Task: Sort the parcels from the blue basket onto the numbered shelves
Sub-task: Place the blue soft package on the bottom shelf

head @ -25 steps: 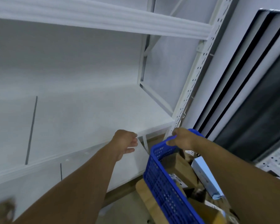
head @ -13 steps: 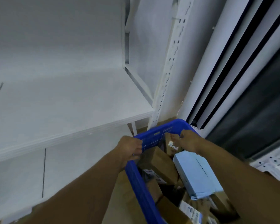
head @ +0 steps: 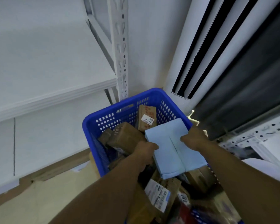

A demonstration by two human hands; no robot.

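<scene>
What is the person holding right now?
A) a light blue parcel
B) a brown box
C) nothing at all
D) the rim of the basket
A: the light blue parcel is held by both of its side edges, above the brown boxes in the blue basket.

Arms extended, left grip (head: pixel 146 151) and right grip (head: pixel 193 139) seemingly curled closed

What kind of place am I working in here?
Probably a parcel sorting or storage room: white slotted-steel shelving, a blue basket heaped with labelled cardboard parcels, plus a light blue parcel held over it.
</scene>
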